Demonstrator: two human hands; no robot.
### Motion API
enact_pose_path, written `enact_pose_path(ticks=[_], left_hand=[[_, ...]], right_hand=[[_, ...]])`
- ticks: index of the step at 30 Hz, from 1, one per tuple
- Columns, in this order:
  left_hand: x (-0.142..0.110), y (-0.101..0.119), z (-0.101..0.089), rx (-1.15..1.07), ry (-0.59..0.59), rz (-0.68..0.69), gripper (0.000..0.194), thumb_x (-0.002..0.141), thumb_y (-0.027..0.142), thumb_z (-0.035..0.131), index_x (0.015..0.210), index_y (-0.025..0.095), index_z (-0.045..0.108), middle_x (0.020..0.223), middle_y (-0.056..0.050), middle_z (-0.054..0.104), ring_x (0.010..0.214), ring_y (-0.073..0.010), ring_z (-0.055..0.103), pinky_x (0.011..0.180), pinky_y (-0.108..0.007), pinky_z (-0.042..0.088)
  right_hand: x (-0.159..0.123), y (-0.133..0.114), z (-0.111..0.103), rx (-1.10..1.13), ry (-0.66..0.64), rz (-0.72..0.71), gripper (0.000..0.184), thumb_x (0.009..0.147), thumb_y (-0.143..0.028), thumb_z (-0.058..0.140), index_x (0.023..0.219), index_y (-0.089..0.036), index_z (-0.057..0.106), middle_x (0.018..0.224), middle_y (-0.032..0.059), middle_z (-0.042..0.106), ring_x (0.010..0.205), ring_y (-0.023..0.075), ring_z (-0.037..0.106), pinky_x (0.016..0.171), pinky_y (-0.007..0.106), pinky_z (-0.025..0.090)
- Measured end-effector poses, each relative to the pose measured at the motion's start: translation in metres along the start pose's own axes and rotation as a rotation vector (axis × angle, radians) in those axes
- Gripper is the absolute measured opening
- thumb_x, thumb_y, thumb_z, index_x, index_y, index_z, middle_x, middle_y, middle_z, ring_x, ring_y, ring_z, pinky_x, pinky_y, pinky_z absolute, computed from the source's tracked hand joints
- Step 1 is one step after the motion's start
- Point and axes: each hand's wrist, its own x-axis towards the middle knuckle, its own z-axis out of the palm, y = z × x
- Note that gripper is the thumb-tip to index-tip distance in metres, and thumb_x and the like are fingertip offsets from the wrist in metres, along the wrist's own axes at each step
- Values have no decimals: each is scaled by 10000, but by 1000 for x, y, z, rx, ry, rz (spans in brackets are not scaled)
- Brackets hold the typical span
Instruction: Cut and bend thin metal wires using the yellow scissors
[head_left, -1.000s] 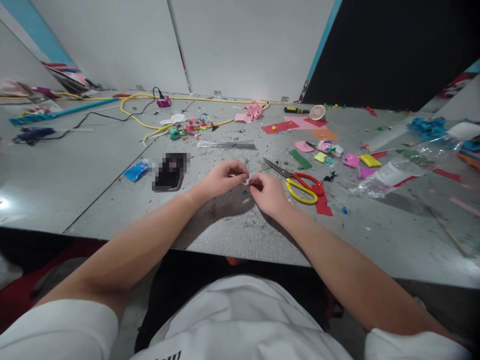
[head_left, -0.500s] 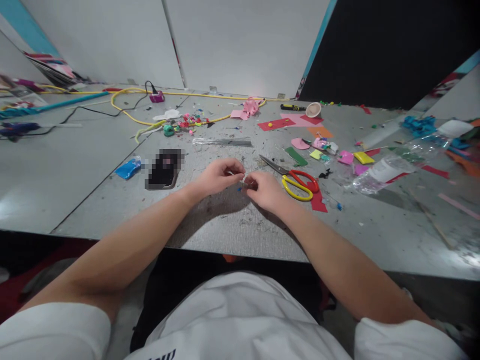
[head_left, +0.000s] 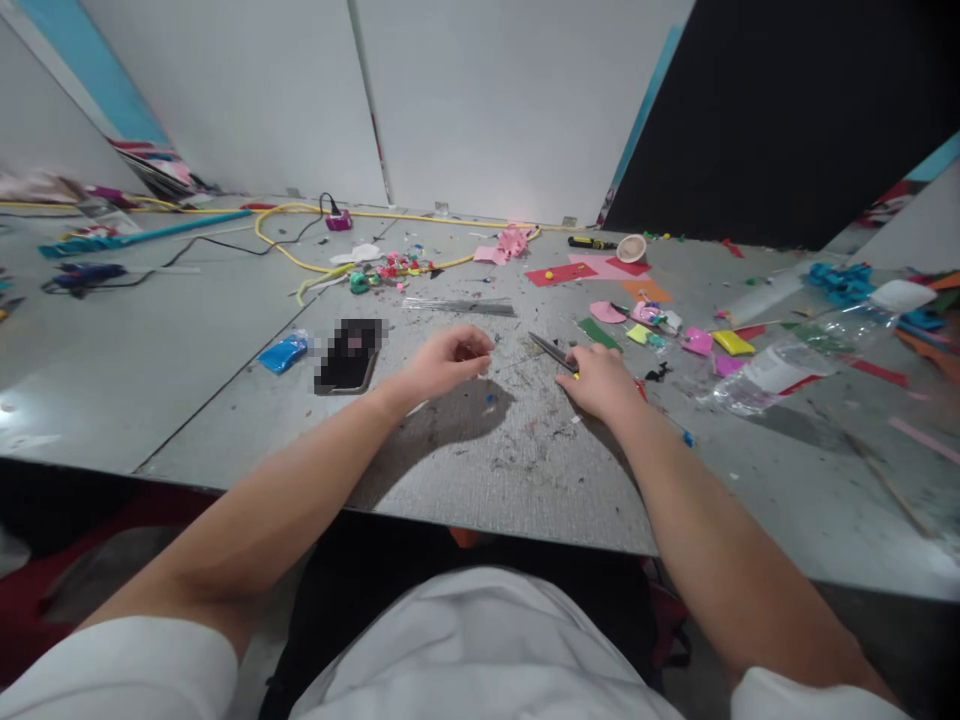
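My left hand (head_left: pixel 448 360) hovers just above the grey table (head_left: pixel 187 390), fingers curled in a pinch round something small that I cannot make out. My right hand (head_left: pixel 600 380) lies over the handles of the yellow and red scissors (head_left: pixel 553 353), fingers closed on them; only the blades and a bit of yellow handle show. Small dark scraps and a blue bit (head_left: pixel 489 398) lie on the table between the hands.
A phone (head_left: pixel 349 356) and a blue packet (head_left: pixel 283 352) lie left of my hands. Coloured foam pieces (head_left: pixel 649 315), a clear plastic bag (head_left: pixel 780 355), a bundle of thin wires (head_left: pixel 459 306), a yellow cable (head_left: pixel 300 255) and a small cup (head_left: pixel 631 248) sit further back.
My right hand left the left hand and moved right onto the scissors. The left hand stayed in place, still pinched. The camera shifted slightly.
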Motion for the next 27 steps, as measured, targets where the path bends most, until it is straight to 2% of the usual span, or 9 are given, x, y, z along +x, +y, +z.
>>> enact_pose_path(ticks=[7,11,19,27], left_hand=[[-2,7,-1,-153,-99,-68,267,835,219,693,1092,199,623,755,33,607,667,-99,601,677,-252,526],[0,3,-2,-196,-109,-95,287,842,197,700,1124,203,645,780,29,619,677,-93,607,689,-243,535],[4,0,-3,-225,-56,-159,213,869,184,707,1082,177,698,850,-10,679,790,-105,666,751,-246,566],[7,-2,-6,-164,79,-341,107,868,155,696,970,186,686,812,-26,690,778,-140,703,713,-266,580]], right_hand=[[1,9,-2,77,-7,-20,287,895,-361,709,1109,-171,725,1054,143,689,1002,297,638,918,396,468],[2,11,-2,81,-10,-34,290,892,-374,708,1104,-177,731,1041,128,701,983,286,656,899,378,479],[6,12,-11,156,-67,21,258,902,-336,719,1104,-176,730,1062,124,726,970,268,664,860,351,479],[5,20,-25,122,-102,143,307,922,-385,679,1146,-178,714,1105,147,743,980,291,686,761,347,463]])
